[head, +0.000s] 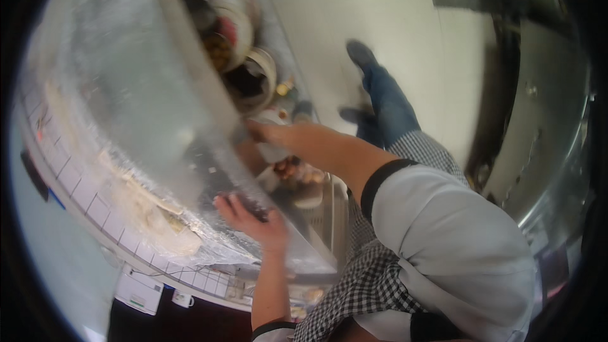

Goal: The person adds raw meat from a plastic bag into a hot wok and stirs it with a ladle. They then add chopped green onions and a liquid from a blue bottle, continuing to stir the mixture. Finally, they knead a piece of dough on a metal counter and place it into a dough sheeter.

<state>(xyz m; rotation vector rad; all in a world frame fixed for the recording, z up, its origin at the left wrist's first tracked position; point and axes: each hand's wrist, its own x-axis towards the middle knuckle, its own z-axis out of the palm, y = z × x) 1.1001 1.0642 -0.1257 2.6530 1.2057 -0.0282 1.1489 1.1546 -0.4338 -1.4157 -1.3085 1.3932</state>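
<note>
My left hand (254, 223) rests on the stainless-steel counter (133, 71) near its front corner, fingers apart. A dark patch lies between its fingers and thumb, perhaps a shadow or reflection. My right hand (261, 132) reaches below the front edge of that counter. Blur and the counter edge hide its fingers, so what it touches is unclear. Around it on the lower shelf are an open round tub (266, 73) with a dark inside and a small container (273, 115). Brown, round food pieces or eggs (297, 169) lie just below my right forearm.
White buckets (237, 23) stand farther along the lower shelf. Clear plastic film with pale material (156, 223) lies along the counter's back side, beside a white tiled strip (90, 199). A white box (138, 289) is beyond. Pale floor (380, 4) and steel equipment (541, 118) lie to the right.
</note>
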